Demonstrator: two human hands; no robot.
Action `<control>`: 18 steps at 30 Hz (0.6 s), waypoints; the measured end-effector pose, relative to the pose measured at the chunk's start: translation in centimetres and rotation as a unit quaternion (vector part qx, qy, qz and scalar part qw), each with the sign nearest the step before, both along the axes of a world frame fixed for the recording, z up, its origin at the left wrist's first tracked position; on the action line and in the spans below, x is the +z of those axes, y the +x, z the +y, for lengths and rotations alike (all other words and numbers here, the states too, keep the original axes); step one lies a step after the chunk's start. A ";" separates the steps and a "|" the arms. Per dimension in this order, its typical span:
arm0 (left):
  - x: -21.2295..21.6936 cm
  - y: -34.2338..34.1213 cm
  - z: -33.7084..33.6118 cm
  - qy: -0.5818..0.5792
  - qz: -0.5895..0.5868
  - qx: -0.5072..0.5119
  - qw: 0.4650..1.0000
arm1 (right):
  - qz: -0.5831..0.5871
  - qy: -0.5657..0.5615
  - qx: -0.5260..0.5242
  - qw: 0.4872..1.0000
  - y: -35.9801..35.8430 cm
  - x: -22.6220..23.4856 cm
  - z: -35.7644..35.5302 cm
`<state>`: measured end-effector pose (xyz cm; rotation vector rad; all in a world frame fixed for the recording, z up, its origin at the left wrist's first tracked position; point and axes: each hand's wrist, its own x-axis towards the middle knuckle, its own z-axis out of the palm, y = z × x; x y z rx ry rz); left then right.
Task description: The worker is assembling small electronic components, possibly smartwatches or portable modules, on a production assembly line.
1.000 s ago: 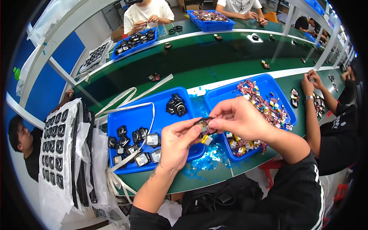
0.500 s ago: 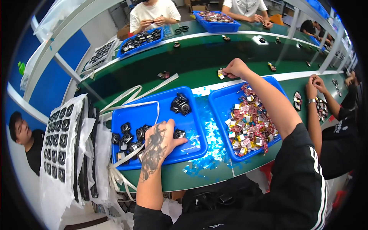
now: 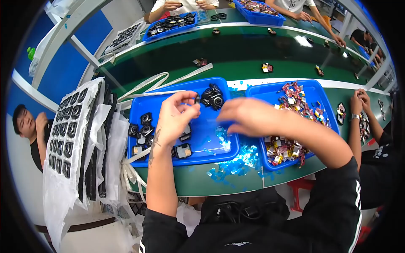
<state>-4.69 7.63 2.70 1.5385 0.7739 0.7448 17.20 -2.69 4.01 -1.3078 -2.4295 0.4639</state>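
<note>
My left hand [image 3: 176,118] is raised over the left blue tray [image 3: 202,158], its fingertips pinching a small dark part [image 3: 197,98] seen mostly edge-on. Black camera-like modules [image 3: 146,118] lie at the tray's left, and more are clustered in a pile [image 3: 213,97] at its far right corner. Smeared by motion, my right hand [image 3: 249,118] hovers over the gap between this tray and the right blue tray [image 3: 328,101], so its fingers are unclear. That right tray holds a heap of small circuit pieces [image 3: 291,147] in red, white and yellow.
Blue film scraps [image 3: 238,162] litter the green table between the trays. Beyond runs a dark green belt [image 3: 236,50] with a white-and-yellow-topped part [image 3: 267,68] on it. Stacked module trays [image 3: 69,122] and white straps [image 3: 168,84] are at left. Co-workers sit across, at right and far left.
My left hand has risen from the tray with a dark part. My right hand has let go of the white-and-yellow part on the belt and come back toward the trays. The view has shifted.
</note>
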 end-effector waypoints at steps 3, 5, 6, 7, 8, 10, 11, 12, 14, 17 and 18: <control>-0.1 0.6 -0.2 -0.073 -0.115 -0.017 0.991 | -0.070 -0.034 0.003 0.997 -2.6 -1.9 -0.1; -0.3 0.8 -0.5 -0.124 -0.196 -0.038 0.972 | -0.091 -0.018 -0.002 0.996 -3.3 -2.3 0.0; -0.4 0.9 -0.4 -0.123 -0.197 -0.037 0.972 | -0.071 -0.030 0.004 0.997 -3.5 -2.3 0.1; -0.6 1.0 -0.2 -0.157 -0.235 -0.049 0.958 | -0.049 -0.043 0.013 0.998 -3.8 -2.2 0.1; -0.7 1.0 -0.1 -0.189 -0.271 -0.061 0.942 | -0.050 -0.044 0.017 0.998 -3.9 -2.4 0.1; -0.7 1.0 -0.3 -0.194 -0.265 -0.052 0.943 | -0.048 -0.013 0.028 0.998 -4.2 -2.7 -0.1; -0.9 1.0 -0.2 -0.197 -0.274 -0.067 0.939 | -0.048 -0.014 0.031 0.998 -4.4 -2.7 -0.2; -1.0 1.0 -0.2 -0.200 -0.283 -0.082 0.934 | -0.081 -0.023 0.026 0.996 -4.6 -2.5 -0.3; -1.0 1.1 -0.2 -0.202 -0.277 -0.074 0.936 | -0.111 -0.031 0.024 0.993 -4.8 -2.4 -0.3; -1.2 1.8 -0.1 -0.229 -0.307 -0.094 0.919 | -0.131 -0.059 0.025 0.989 -5.1 -2.4 -0.4; -1.5 1.4 -0.2 -0.229 -0.306 -0.092 0.920 | -0.130 -0.059 0.026 0.989 -5.3 -2.7 -0.4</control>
